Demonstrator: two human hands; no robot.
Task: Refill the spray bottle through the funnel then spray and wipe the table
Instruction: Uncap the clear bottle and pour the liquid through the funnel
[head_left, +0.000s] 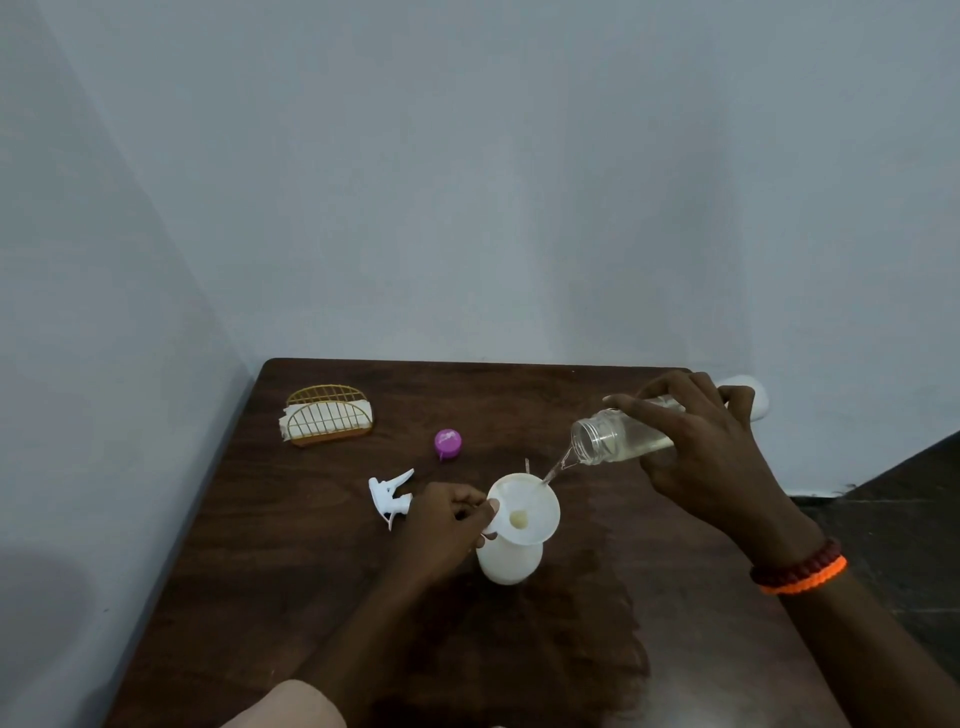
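Observation:
A white spray bottle (510, 564) stands upright on the dark wooden table (270, 597) with a white funnel (535, 512) seated in its neck. My left hand (447, 525) pinches the funnel's small tab at its left rim. My right hand (696, 447) grips a clear bottle (608, 441), tipped with its open mouth toward the funnel. A thin stream of clear liquid runs from that mouth onto the funnel's far rim. The white trigger sprayer head (388, 496) lies on the table just left of my left hand.
A purple cap (448, 442) lies behind the funnel. A gold wire holder with white paper napkins (328, 422) stands at the back left of the table. Walls close in at the left and back. A white object (750, 397) shows beyond the table's far right corner.

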